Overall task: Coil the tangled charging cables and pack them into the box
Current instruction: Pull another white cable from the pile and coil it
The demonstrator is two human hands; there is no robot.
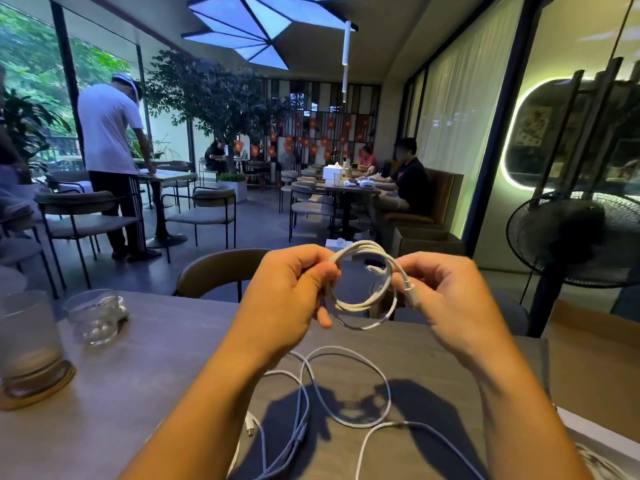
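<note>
I hold a white charging cable wound into a small round coil (365,252) up above the table. My left hand (291,292) pinches the coil's left side. My right hand (450,299) grips its right side, with the cable's plug end against the thumb. Below my forearms, more white cables (329,393) lie loose and tangled on the grey table (156,358), one plug (250,424) showing near my left forearm. A brown cardboard box (595,368) sits at the table's right edge.
A tall glass (31,348) with a little amber drink stands at the left edge, a small glass bowl (95,315) behind it. A chair back (214,268) faces me across the table. A black standing fan (575,237) is at the right. People occupy other tables.
</note>
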